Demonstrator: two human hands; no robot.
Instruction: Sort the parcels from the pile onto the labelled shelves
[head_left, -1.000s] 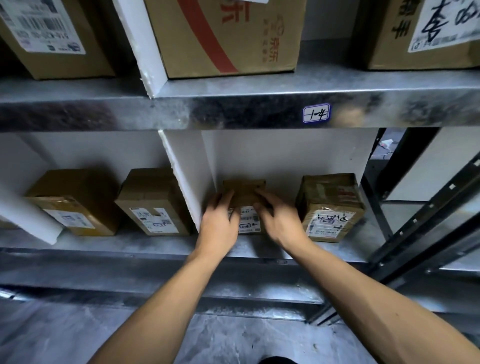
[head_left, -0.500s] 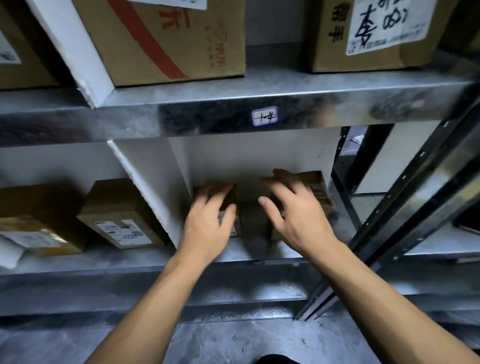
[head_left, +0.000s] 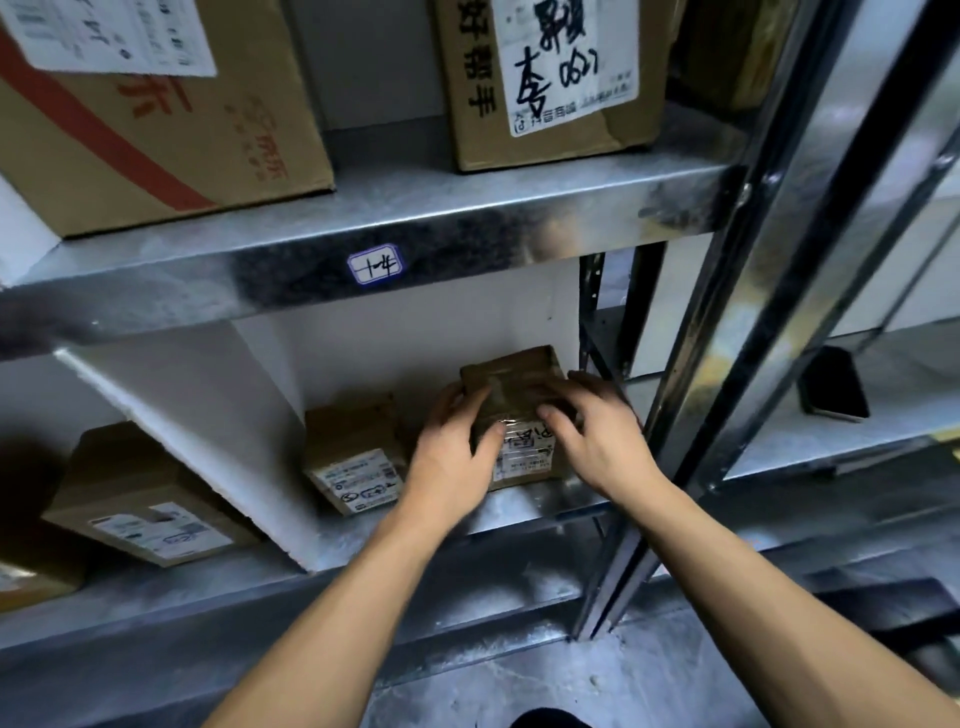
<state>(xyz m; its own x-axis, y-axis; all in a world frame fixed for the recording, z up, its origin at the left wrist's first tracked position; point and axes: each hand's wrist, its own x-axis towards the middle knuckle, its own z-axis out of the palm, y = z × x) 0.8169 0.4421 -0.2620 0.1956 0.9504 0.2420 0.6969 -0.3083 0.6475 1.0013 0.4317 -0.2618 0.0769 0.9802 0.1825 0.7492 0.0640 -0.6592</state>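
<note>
Both hands are stretched into the lower shelf (head_left: 540, 503), right bay. A taped parcel (head_left: 511, 379) is clasped between left hand (head_left: 454, 452) and right hand (head_left: 602, 447), fingers curled. Its label (head_left: 525, 453) is partly covered and blurred.

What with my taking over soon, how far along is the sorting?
Done: boxes stand on the shelves, like the small labelled box on the lower shelf. In hand: left hand and right hand grip the taped parcel there. Left: unknown; the pile is out of view.

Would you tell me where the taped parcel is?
Head view, right of centre: taped parcel on the lower shelf, between the left hand and right hand, beside a smaller box.
</note>
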